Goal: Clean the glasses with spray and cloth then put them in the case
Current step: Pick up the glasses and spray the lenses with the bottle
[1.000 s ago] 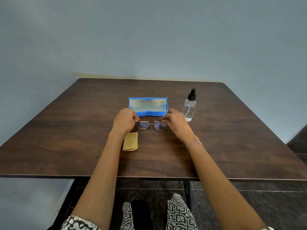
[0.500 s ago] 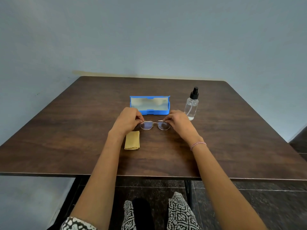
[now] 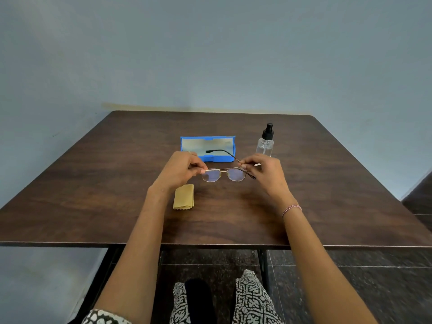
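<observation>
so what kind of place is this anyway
Probably a plain room at home or a simple workspace. A dark brown wood-grain table stands against a plain pale blue-grey wall over a dark tiled floor, with an open blue plastic glasses case, clear spray bottle and folded yellow cloth on it.

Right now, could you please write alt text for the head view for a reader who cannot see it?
A person's left hand and right hand hold glasses over a brown table. Behind them sit an open blue case and a spray bottle; a folded yellow cloth lies by the left wrist.
</observation>
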Motion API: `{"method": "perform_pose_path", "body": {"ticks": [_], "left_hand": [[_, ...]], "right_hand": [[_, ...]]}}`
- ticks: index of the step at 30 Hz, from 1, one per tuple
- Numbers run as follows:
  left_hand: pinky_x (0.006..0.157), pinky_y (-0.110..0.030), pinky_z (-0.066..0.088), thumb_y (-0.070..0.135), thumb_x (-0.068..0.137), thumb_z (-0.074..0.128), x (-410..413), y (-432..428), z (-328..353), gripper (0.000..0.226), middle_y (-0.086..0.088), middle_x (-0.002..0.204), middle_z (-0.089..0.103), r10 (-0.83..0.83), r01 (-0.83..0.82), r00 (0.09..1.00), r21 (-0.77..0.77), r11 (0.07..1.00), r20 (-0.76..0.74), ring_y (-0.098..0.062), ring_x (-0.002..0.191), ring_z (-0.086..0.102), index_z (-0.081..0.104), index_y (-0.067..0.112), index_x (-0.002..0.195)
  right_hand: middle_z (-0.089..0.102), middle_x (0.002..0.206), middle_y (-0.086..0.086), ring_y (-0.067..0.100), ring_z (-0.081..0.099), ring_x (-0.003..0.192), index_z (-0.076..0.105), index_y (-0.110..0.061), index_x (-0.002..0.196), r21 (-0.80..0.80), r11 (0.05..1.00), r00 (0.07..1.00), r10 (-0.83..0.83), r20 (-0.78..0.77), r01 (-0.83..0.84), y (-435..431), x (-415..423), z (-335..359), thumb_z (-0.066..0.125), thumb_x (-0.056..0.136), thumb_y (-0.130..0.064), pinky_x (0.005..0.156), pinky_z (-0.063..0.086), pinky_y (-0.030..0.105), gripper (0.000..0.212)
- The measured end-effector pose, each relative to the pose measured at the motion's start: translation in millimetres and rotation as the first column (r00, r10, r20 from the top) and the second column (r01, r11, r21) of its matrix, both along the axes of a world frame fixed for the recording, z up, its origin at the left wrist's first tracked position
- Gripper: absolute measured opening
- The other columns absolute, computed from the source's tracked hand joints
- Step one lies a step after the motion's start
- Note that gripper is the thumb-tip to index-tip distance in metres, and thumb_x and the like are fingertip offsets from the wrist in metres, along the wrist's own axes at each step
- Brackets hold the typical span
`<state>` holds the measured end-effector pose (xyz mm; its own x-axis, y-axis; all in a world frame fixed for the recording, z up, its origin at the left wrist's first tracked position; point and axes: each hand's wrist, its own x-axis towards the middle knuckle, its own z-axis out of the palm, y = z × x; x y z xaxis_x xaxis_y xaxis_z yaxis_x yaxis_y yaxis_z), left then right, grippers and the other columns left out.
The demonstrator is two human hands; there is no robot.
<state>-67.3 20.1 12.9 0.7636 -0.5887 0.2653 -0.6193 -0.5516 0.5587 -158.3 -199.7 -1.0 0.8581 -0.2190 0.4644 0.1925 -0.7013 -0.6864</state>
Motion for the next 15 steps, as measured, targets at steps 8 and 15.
{"method": "perform_pose_path", "body": {"ticks": [8, 15], "left_hand": [[0.069, -0.027, 0.046, 0.015, 0.085, 0.064, -8.9, -7.1, -1.6, 0.008, 0.007, 0.083, 0.063, 0.084, -0.093, 0.992, 0.095, 0.991, 0.092, -0.011, 0.078, 0.058, 0.071, 0.019, 0.084], [0.067, -0.023, 0.039, 0.027, 0.088, 0.062, -22.3, -19.8, -1.7, 0.015, 0.003, 0.092, 0.064, 0.182, -0.220, 0.952, 0.136, 0.966, 0.246, -0.014, 0.082, 0.058, 0.070, 0.019, 0.098]], "right_hand": [[0.070, 0.079, -0.011, 0.000, 0.065, 0.066, 0.069, -0.015, 0.080, 0.374, 0.926, 0.999, -0.044, -0.009, 0.044, -2.4, -5.6, -1.4, 0.066, 0.084, -0.002, 0.073, 0.054, 0.017, 0.014], [0.070, 0.081, -0.003, 0.004, 0.067, 0.068, 0.069, -0.018, 0.079, 0.451, 0.891, 0.998, -0.055, -0.026, 0.061, -4.8, -11.4, -3.8, 0.065, 0.085, -0.002, 0.077, 0.057, 0.025, 0.018]]}}
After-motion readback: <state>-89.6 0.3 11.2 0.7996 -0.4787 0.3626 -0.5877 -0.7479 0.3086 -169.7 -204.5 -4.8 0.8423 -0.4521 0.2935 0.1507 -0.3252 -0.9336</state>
